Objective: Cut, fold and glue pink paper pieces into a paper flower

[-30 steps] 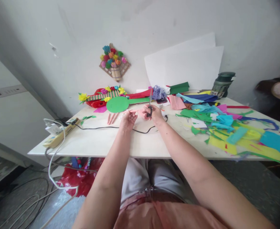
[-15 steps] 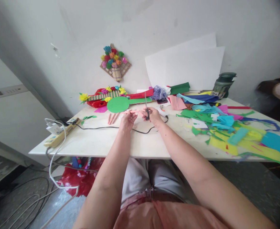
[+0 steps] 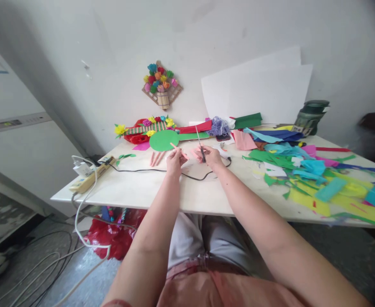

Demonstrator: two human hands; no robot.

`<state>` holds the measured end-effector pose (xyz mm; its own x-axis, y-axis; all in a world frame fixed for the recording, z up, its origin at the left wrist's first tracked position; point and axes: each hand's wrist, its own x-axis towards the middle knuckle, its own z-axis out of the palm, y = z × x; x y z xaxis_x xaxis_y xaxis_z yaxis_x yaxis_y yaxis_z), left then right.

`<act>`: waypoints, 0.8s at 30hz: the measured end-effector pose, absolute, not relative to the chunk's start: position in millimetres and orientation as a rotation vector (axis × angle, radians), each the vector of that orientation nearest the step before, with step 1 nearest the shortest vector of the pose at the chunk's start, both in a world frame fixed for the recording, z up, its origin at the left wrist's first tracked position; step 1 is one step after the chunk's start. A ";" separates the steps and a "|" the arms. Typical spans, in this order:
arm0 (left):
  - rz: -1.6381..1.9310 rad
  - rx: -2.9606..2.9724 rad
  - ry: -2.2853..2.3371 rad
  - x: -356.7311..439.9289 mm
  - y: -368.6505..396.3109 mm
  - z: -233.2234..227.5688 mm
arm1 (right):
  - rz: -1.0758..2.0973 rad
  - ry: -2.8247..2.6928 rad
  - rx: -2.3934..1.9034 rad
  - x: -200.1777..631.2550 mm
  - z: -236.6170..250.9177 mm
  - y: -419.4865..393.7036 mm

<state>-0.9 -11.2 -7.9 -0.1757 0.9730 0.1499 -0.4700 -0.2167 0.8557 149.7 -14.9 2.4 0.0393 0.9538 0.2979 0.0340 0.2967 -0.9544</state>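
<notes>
My left hand (image 3: 175,161) is closed on a thin pink paper strip (image 3: 173,146), whose end sticks up past the fingers. In my right hand (image 3: 213,157) are scissors (image 3: 203,152) with dark handles, blades pointing up and away from me. A bit of pink shows by the right fingertips; whether it is held paper I cannot tell. A small gap parts the two hands above the table. Several narrow pink strips (image 3: 158,158) lie just left of my left hand. Behind the hands lies a green paper disc (image 3: 164,141) with a long green strip.
A black cable (image 3: 142,171) crosses the white table (image 3: 136,194) to a power strip (image 3: 89,178) at the left. Coloured paper scraps (image 3: 321,187) cover the right side, with a dark bottle (image 3: 311,117) behind. Paper flowers (image 3: 157,119) line the back.
My hands have come apart, and the pink strip that stretched between them now tilts upward from my left hand. The scissors remain in my right hand. The view has turned slightly left.
</notes>
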 end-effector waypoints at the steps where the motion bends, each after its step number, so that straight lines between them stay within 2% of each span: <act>1: 1.675 0.881 0.872 -2.5 -10.8 -7.0 | 0.913 -1.344 -1.026 149.7 -0.1 -12.4; 5: 1.875 0.732 1.119 -17.2 -4.8 0.7 | 0.690 -1.492 -1.142 151.2 -8.8 -4.6; 11: 1.945 0.643 1.326 -46.9 8.9 10.9 | 0.241 -1.739 -1.457 153.8 -7.3 -11.1; 16: 1.951 0.821 1.657 -79.7 14.8 5.2 | 0.096 -1.859 -1.617 151.2 -1.5 -21.2; 21: 1.738 0.988 2.114 -106.9 12.6 -3.7 | 0.048 -1.958 -1.706 150.0 -0.1 -24.2; 24: 1.738 1.035 2.084 -108.8 9.0 -3.4 | 0.037 -1.989 -1.722 151.0 -0.3 -24.9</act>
<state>-108.8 9.0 -3.4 -0.7215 0.6448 0.2521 0.3639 0.0433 0.9304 151.0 -24.9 -0.3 -0.0703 0.9332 0.3524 0.9194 0.1976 -0.3399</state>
